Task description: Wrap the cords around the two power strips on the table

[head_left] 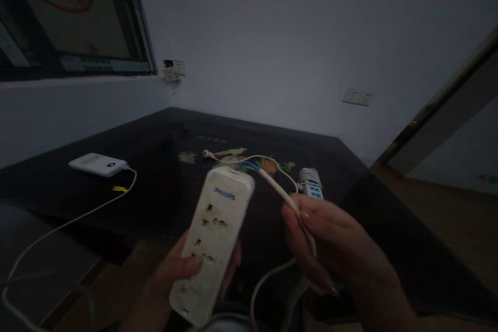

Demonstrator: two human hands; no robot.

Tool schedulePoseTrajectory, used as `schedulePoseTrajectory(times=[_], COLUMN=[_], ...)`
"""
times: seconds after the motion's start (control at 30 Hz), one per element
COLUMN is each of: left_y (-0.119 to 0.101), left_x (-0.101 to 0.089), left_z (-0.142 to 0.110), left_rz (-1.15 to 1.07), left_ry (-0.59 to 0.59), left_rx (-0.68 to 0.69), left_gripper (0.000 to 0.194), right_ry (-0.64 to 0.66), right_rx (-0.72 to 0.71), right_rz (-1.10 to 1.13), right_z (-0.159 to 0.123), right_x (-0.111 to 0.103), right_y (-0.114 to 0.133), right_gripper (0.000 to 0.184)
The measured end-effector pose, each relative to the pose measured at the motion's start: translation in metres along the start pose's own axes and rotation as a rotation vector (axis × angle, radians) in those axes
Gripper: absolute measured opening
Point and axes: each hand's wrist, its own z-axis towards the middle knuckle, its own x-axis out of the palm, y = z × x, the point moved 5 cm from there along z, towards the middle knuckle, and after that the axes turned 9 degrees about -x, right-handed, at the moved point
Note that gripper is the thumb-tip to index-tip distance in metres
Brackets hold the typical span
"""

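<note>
My left hand (pixel 177 275) is closed around a white power strip (pixel 215 233) with a blue brand name near its top end, its thumb lying across the socket face. From that top end come blue inner wires (pixel 249 164), bare of the outer sheath. They run into a thick white power cord (pixel 280 193), which my right hand (pixel 330 238) pinches between thumb and fingers. The cord's slack loops down below the right hand. Beyond it on the table sits a second, smaller power strip (pixel 313 190) with blue sockets and its own cord wound around it.
A dark table (pixel 249 132) with a floral pattern stands against the walls. A white power bank (pixel 97 164) lies at left, its cable trailing off the near edge. A plug (pixel 207 154) lies near the middle. Wall sockets (pixel 358 97) and a loose, pulled-out socket (pixel 173 70) are behind.
</note>
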Motion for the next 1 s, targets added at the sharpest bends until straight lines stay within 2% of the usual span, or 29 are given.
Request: schedulePoseTrajectory(times=[0.07, 0.13, 0.2, 0.3, 0.43, 0.53, 0.6, 0.7, 0.83, 0.93, 1.0], left_y=[-0.021, -0.034, -0.045, -0.055, -0.050, -0.043, -0.040, -0.031, -0.014, -0.005, -0.002], left_x=[-0.001, -0.003, -0.002, -0.003, -0.005, -0.005, -0.005, -0.006, -0.016, -0.021, -0.020], left_z=[-0.012, -0.025, -0.033, -0.034, -0.025, -0.024, -0.023, -0.016, -0.003, 0.000, 0.000], left_rz=[0.020, 0.061, 0.051, -0.060, -0.067, -0.052, -0.037, 0.025, 0.227, 0.360, 0.350], left_ry=[0.027, 0.067, 0.160, 0.176, 0.052, -0.072, -0.133, -0.106, -0.140, -0.203, -0.195], left_rx=[0.006, -0.109, -0.166, -0.061, 0.026, 0.052, 0.072, 0.038, -0.069, -0.063, -0.036], left_gripper=[0.040, 0.041, 0.039, 0.036, 0.038, 0.038, 0.036, 0.038, 0.059, 0.065, 0.065], right_ry=[0.173, 0.347, 0.493, 0.633, 0.680, 0.613, 0.570, 0.577, 0.627, 0.606, 0.541], right_rx=[-0.011, -0.090, -0.171, -0.244, -0.380, -0.458, -0.498, -0.597, -0.731, -0.701, -0.667], right_rz=[-0.159, -0.414, -0.701, -1.077, -1.620, -2.025, -2.212, -2.320, -2.281, -2.232, -2.172], right_z=[0.031, 0.067, 0.102, 0.145, 0.178, 0.188, 0.190, 0.188, 0.177, 0.166, 0.158], right_x=[0.018, 0.028, 0.029, 0.017, 0.003, 0.001, 0.003, 0.008, 0.010, 0.001, -0.011], right_y=[0.029, 0.056, 0.076, 0.089, 0.088, 0.088, 0.091, 0.097, 0.101, 0.103, 0.105], right_gripper=[0.026, 0.024, 0.022, 0.022, 0.015, 0.010, 0.010, 0.013, 0.018, 0.018, 0.015])
